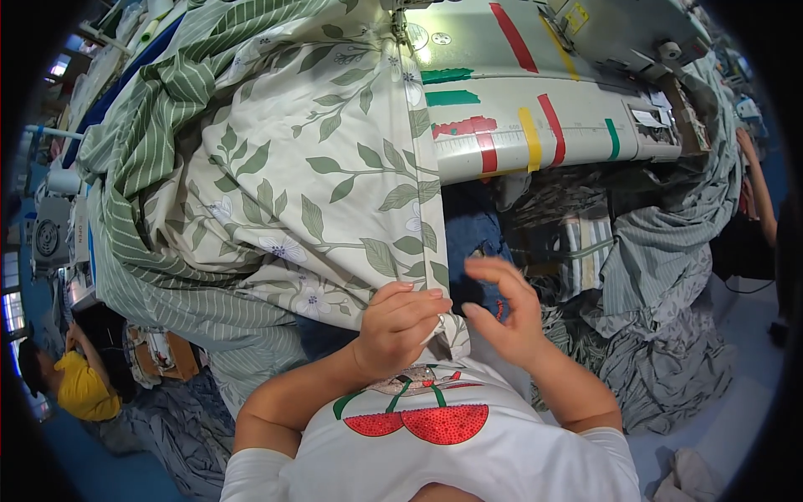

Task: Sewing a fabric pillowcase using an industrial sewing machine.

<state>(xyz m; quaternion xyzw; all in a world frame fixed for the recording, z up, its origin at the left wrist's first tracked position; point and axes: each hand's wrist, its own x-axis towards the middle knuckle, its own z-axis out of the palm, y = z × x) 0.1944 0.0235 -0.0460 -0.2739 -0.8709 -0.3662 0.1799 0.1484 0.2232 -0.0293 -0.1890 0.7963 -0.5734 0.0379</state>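
Note:
A cream fabric (276, 176) printed with green leaves and pale flowers, with a green striped part along its left, spreads from the sewing machine's needle area (401, 33) toward my body. My left hand (400, 328) is closed on the folded edge (428, 217) of this fabric, close to my shirt. Just right of that edge, my right hand (508, 311) is raised with thumb and fingers curved apart and nothing visible between them. The fabric's near corner bunches up below my left fingertips.
The pale machine bed (535, 125) carries red, green and yellow tape strips. Grey-green striped cloth (669, 251) hangs and piles at the right. A person in a yellow top (88, 389) sits far left; another person's arm (757, 184) shows at the far right.

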